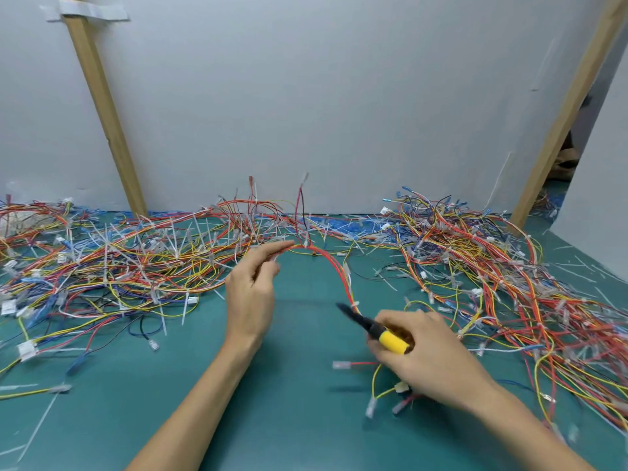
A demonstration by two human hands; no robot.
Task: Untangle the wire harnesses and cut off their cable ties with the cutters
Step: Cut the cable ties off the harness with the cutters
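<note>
Closest to me, low on the green tabletop [272, 430], the loose ends of a red harness [334, 266] lie splayed with their white connectors [341, 365], just under the right hand [428, 355]. That hand is wrapped round the yellow-handled cutters [380, 333], whose black nose points up and to the left. Blur hides how far the blades are parted.

Just beyond the nose, a touch to its right, sits a white cable tie [354, 304] cinched on the red harness. At this spot the harness runs away from the person, near to far, so the cutters lie slantwise across it. I'd judge the nose needs only a small swing rightward to reach the tie. The right hand is much the nearer of the two to it.

Further out, the harness arches over to the left and comes down at the left hand [251, 294]. Its fingers are long and almost straight, tips at the wire; whether they pinch it I cannot tell. It looks placed to hold the arch taut for the cut.

Beyond lie the tangles — the left heap [119, 266] and the right heap [492, 283] — bristling with uncut ties against the white wall [339, 96].
</note>
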